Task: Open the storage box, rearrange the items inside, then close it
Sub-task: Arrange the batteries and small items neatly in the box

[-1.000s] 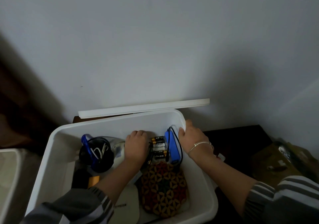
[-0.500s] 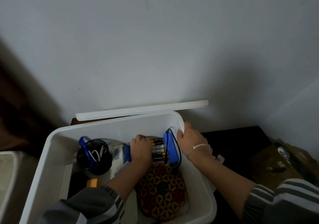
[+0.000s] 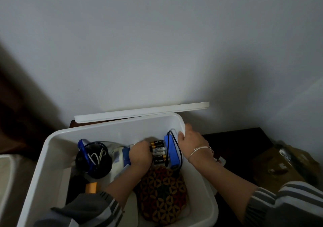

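Observation:
The white storage box [image 3: 108, 130] stands open, its white lid [image 3: 141, 112] leaning against the wall behind it. My left hand [image 3: 140, 154] is inside the box, closed around a blue and white object [image 3: 125, 156] right beside a pack of batteries [image 3: 158, 151]. My right hand [image 3: 193, 141] grips the box's far right rim. A blue device with a black cord [image 3: 172, 149] stands between the batteries and my right hand. A patterned pouch [image 3: 162, 195] lies at the near side of the box.
Inside on the left sit a black cup [image 3: 93, 162] with white cables and a blue strap, plus an orange item [image 3: 91, 188]. The box rests on a dark table [image 3: 234, 137]. A brown bag [image 3: 279, 165] lies at the right.
My left hand has moved right toward the batteries and closed on the blue and white object, now uncovered. My right hand has stayed on the rim. The view shifted slightly.

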Tool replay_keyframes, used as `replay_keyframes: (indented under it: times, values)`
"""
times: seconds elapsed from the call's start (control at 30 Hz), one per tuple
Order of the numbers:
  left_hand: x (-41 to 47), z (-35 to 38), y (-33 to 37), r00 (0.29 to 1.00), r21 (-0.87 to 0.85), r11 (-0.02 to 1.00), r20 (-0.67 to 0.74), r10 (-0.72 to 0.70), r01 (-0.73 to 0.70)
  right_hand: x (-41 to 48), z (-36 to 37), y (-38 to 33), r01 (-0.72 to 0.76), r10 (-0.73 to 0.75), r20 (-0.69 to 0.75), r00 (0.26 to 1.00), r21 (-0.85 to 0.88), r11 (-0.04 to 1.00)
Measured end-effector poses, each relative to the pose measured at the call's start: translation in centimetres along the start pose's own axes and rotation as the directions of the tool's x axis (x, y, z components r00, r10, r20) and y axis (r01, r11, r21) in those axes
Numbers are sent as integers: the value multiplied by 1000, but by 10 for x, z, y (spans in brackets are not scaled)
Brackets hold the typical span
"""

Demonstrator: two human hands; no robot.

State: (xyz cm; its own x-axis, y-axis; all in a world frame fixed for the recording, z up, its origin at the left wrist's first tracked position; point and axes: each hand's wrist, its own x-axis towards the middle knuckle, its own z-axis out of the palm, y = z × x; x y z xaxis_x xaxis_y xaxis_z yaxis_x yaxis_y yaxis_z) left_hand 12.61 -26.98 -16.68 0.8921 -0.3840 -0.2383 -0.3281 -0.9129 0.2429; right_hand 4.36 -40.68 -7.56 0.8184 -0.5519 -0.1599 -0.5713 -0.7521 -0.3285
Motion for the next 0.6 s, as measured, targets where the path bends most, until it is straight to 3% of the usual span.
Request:
replay_keyframes:
  times: [0.3,0.43,0.6]
  values:
    - [-1,-12,-16,999,-151,988,-33,-19,14,-1,1,0,5,-5,-7,1000,-7,1000]
    - [3,-14,-17,993,-190,975,-64,104,-115,-1,0,0,1,-1,3,1000,8,1000]
    - [9,-17,2,941,-107,935,-45,336,-338,-1,0,-1,7,-7,10,1000,6,1000]
